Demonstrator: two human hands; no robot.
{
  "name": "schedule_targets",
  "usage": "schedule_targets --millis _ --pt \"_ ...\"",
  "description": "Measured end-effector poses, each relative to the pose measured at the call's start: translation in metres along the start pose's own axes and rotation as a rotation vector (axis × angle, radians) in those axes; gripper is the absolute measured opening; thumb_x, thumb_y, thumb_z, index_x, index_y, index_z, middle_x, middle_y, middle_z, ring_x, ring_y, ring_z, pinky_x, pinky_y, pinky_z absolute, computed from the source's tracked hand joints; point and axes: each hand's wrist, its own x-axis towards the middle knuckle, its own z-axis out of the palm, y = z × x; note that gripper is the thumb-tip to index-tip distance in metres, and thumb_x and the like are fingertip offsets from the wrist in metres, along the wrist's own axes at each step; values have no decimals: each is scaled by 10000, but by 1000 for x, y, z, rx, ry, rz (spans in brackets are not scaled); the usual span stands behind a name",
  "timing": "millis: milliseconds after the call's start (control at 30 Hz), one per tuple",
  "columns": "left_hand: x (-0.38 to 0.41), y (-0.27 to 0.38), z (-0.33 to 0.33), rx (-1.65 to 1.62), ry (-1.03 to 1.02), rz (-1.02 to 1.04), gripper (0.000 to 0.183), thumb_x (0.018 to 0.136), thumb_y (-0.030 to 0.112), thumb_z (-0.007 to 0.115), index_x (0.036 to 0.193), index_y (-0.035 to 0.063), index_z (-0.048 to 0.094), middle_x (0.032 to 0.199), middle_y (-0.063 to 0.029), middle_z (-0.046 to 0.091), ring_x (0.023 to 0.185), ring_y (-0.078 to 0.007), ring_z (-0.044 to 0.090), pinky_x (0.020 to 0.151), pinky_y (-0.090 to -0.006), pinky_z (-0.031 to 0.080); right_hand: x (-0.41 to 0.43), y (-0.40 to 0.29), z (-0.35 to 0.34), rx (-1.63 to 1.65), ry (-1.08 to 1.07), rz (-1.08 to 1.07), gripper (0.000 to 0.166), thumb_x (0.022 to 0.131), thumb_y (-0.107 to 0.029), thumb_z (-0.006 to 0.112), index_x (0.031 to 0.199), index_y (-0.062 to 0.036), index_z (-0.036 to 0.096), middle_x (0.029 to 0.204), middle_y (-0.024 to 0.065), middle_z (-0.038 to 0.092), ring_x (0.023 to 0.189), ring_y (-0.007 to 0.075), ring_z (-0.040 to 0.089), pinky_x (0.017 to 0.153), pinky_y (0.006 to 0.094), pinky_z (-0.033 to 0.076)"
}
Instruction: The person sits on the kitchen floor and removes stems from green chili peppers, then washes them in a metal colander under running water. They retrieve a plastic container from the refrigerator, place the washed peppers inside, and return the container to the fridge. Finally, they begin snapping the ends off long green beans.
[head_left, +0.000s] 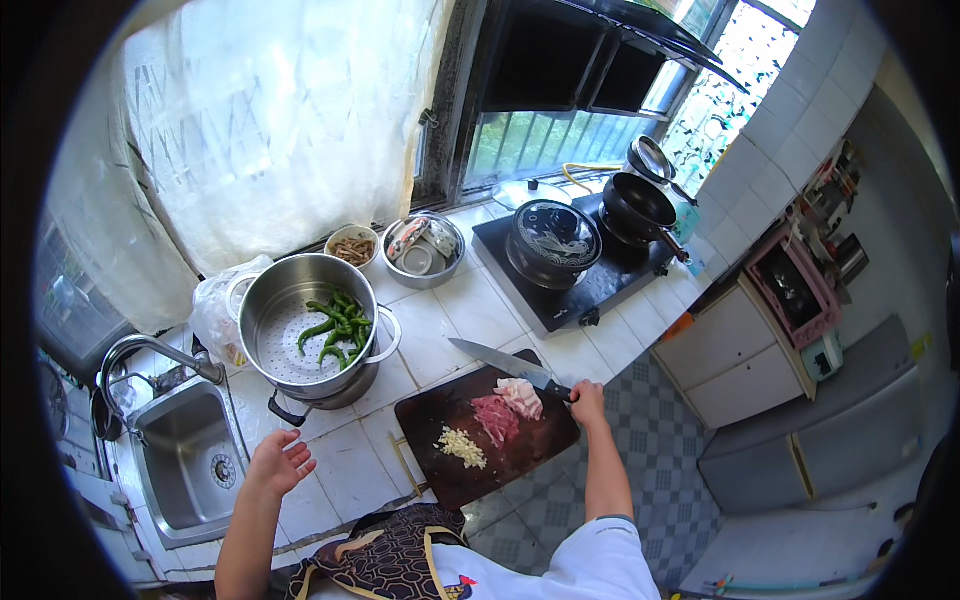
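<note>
My right hand (588, 399) grips the black handle of a kitchen knife (504, 361), whose blade lies across the far right edge of a dark cutting board (420, 411). On the board are chopped garlic (462, 448), sliced red meat (495, 421) and pale, fatty meat slices (520, 398). Palm up and fingers apart, my left hand (281, 463) is empty over the white tiled counter, near the black handle of a pot. Above that pot sits a metal steamer basket (274, 315) with green chili peppers (337, 326) inside.
At left is a steel sink (187, 465) with a curved faucet (161, 346). A metal bowl (424, 279) of dishes and a small bowl of brown pieces (352, 249) stand behind. A gas stove (559, 311) holds a lidded pot (553, 244) and a black pan (637, 206).
</note>
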Motion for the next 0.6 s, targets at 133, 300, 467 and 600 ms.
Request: schedule_targets --millis 133,300,467,600 --pt "0 -11 -9 -48 -17 -13 390 719 124 520 1094 47 446 1079 -149 386 942 -255 406 844 -428 382 5 -17 -7 -70 -20 0 128 594 25 548 607 -102 548 832 63 553 864 303 470 726 377 427" --pt "9 -29 -29 -28 -31 15 331 716 114 521 1038 81 453 946 -104 453 842 -230 459 769 -390 423 17 -11 10 -143 52 -11 108 604 -8 572 614 -112 547 855 64 545 882 305 467 728 400 427" --pt "-3 -39 -29 3 -2 227 143 694 38 558 671 126 447 595 -8 461 556 -159 463 615 -359 432 15 -81 7 129 382 1 194 546 -51 552 720 -50 465 815 123 497 857 333 435 764 428 339" --pt "-16 -48 -34 -120 -6 339 203 680 -18 547 632 126 413 568 -2 438 520 -139 446 555 -327 419 -20 -184 28 571 341 27 269 655 -77 570 524 -39 338 482 74 354 474 198 341 475 344 290"
